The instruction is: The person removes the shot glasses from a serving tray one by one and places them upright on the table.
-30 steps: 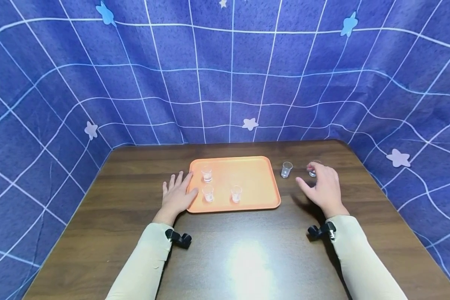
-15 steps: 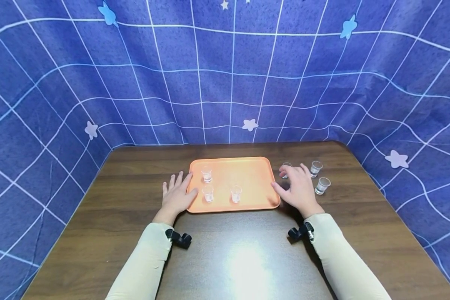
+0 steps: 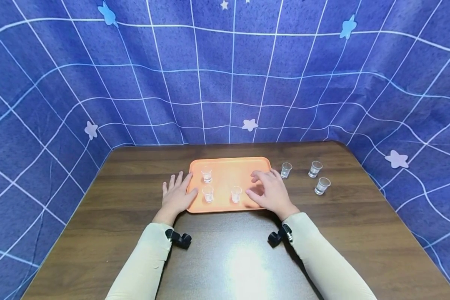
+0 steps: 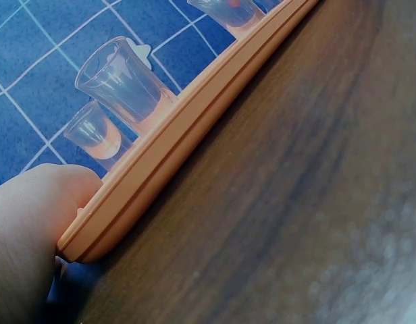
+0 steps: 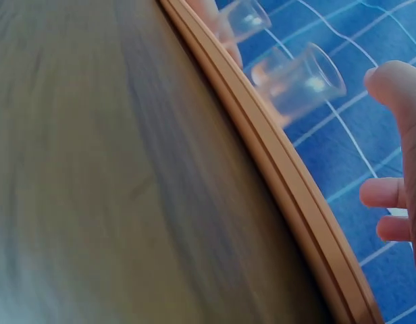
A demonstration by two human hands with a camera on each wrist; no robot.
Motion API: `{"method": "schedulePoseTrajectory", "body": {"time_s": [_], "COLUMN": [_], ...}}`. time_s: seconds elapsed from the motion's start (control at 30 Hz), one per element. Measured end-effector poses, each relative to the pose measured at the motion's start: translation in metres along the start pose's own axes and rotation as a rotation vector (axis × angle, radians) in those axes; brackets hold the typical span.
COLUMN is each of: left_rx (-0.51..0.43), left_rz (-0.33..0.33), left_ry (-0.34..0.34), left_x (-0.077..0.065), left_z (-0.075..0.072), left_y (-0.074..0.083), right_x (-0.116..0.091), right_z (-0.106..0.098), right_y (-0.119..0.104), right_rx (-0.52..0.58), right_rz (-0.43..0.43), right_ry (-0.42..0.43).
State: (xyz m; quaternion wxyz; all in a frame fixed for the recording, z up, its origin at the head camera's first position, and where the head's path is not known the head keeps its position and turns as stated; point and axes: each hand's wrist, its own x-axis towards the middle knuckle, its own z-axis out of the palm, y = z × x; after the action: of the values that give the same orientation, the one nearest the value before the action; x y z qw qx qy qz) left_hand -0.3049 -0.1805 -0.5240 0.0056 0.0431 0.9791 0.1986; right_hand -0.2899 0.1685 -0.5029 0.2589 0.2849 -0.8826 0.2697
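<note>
Blue cloth (image 3: 217,89) hung along far side, left and right, folds rippling. White and pale-blue grid lines (image 3: 231,73) printed across it. Light-blue stars (image 3: 348,27) high up, far left and far right; pale stars (image 3: 249,125) lower. Brown wood-grain table (image 3: 108,225), far right corner rounded. Bright glare (image 3: 249,266) on near middle of tabletop.

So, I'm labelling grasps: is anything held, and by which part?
Nothing: the left hand rests on the left edge of the tray; the right hand is empty.
</note>
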Motion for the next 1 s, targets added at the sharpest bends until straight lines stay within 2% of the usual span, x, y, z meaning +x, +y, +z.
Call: {"method": "schedulePoseTrajectory", "body": {"time_s": [0.43,0.6,1.0], "left_rx": [-0.002,-0.004,0.015], "left_rz": [0.007,0.006,0.019], "left_ry": [0.010,0.008,0.007], "left_x": [0.001,0.001,0.003], "left_z": [0.001,0.002,0.004], "left_y": [-0.001,-0.001,-0.005], "right_x": [0.009,0.008,0.007], "right_z": [0.022,0.027,0.030], "right_y": [-0.026,-0.028,-0.030], "right_rx": [0.024,0.007,-0.026], "right_rz": [0.013,0.014,-0.075], "right_ry": [-0.122,-0.130,-0.111]}}
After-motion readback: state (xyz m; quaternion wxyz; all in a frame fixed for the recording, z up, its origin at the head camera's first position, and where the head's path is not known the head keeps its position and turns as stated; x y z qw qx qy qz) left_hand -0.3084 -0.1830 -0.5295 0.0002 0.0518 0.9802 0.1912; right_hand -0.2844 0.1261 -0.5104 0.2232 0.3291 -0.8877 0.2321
